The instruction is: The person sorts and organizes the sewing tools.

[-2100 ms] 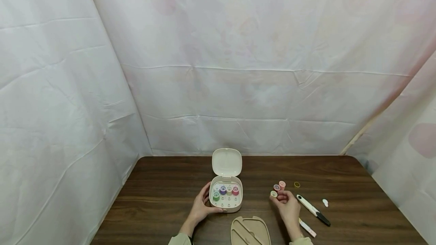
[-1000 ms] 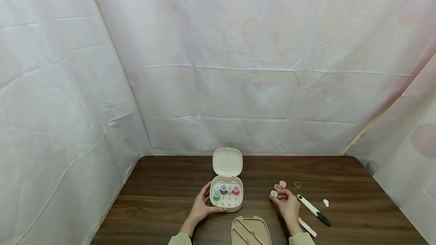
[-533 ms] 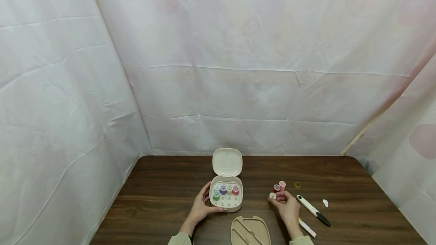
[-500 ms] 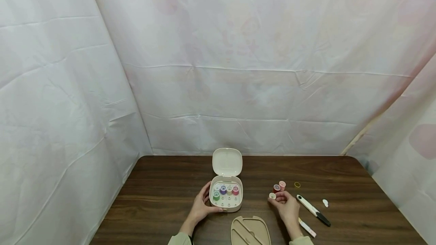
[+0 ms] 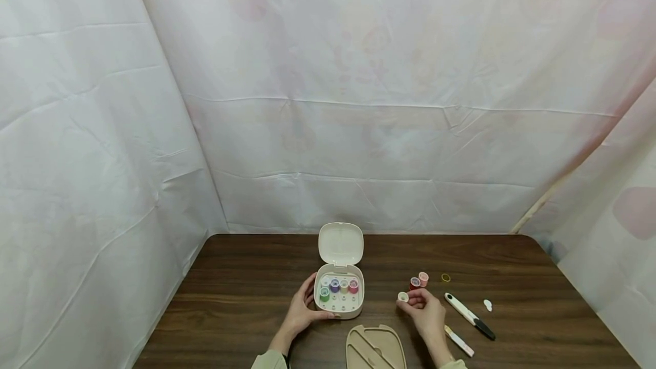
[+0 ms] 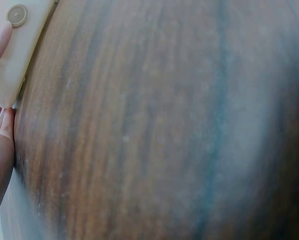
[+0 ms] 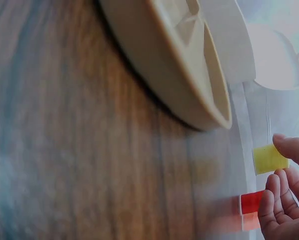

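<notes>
My left hand (image 5: pixel 301 311) grips the near left corner of a cream sewing box (image 5: pixel 351 315), thumb along its front by the round clasp (image 6: pixel 16 16). The box's lid (image 5: pixel 340 244) stands raised; inside, thread spools in green (image 5: pixel 324 295), purple (image 5: pixel 335 286), cream (image 5: pixel 344 286) and pink (image 5: pixel 353 286) sit on a white pegged tray (image 5: pixel 340 304). Between thumb and fingertips my right hand (image 5: pixel 427 316) pinches a yellow thread spool (image 7: pixel 270 159), raised above the table in the right wrist view. Behind it stand a red spool (image 5: pixel 414 283) and a light pink spool (image 5: pixel 423 279).
A beige slotted tray (image 5: pixel 376 349) lies in front of the box. Right of my right hand are a white-and-black seam ripper-like tool (image 5: pixel 468 316), a slim white-and-yellow stick (image 5: pixel 459 341), a yellow ring (image 5: pixel 446 278) and a small white piece (image 5: pixel 488 304).
My right hand has lifted the yellow spool away from the red and pink ones, moving it left and slightly nearer the front. The left hand keeps its hold on the box.
</notes>
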A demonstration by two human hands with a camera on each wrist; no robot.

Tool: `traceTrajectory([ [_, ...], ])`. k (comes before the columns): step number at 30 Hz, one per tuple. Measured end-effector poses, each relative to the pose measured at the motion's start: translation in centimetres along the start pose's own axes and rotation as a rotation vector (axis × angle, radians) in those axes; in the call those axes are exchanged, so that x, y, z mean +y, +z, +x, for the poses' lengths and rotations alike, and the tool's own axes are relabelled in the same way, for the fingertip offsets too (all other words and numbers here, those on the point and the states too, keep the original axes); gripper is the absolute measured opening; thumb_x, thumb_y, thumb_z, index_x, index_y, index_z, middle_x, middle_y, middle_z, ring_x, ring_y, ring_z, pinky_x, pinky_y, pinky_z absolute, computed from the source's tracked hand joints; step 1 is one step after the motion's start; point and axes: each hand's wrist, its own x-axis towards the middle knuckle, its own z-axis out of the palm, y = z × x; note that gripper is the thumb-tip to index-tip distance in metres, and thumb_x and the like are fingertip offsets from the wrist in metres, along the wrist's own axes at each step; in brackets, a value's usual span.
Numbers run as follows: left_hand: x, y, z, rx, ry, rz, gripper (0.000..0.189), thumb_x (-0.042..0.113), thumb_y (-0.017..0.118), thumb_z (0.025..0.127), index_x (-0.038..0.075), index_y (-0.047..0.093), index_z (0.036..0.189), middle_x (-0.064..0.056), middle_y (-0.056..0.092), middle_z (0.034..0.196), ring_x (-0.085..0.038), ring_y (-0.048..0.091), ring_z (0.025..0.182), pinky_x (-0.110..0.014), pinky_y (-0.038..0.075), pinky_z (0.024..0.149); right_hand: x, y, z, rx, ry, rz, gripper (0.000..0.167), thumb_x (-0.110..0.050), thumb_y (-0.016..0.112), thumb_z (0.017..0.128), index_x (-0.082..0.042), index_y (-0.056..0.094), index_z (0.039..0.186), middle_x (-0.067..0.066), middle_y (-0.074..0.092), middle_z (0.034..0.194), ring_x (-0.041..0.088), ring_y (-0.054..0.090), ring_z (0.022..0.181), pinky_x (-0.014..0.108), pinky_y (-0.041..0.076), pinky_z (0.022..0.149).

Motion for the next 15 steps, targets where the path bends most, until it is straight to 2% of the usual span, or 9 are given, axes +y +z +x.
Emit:
traceTrajectory([
  [9, -0.1, 0.0, 0.0, 0.001, 0.004, -0.005, 0.1, 0.0, 0.081, 0.057, -0.01, 0.02, 0.135, -0.031, 0.027, 0.135, -0.042, 0.028, 0.122, -0.051, 0.027, 0.097, -1.5, 0.4, -0.3, -0.031, -0.038, -0.003, 0.026, -0.005, 0.081, 0.056, -0.003, 0.062, 0.073, 0.002, 0.059, 0.061, 0.002, 0.05, 0.051, 0.014, 0.042, 0.047],
  [15, -0.2, 0.1, 0.1, 0.003, 0.008, 0.004, 0.1, 0.001, 0.082, 0.056, -0.009, 0.021, 0.135, -0.031, 0.027, 0.134, -0.041, 0.028, 0.122, -0.047, 0.029, 0.097, -2.3, 0.9, -0.3, -0.063, -0.043, 0.04, 0.025, -0.004, 0.081, 0.055, -0.002, 0.062, 0.071, 0.003, 0.059, 0.061, 0.004, 0.05, 0.051, 0.015, 0.043, 0.047],
])
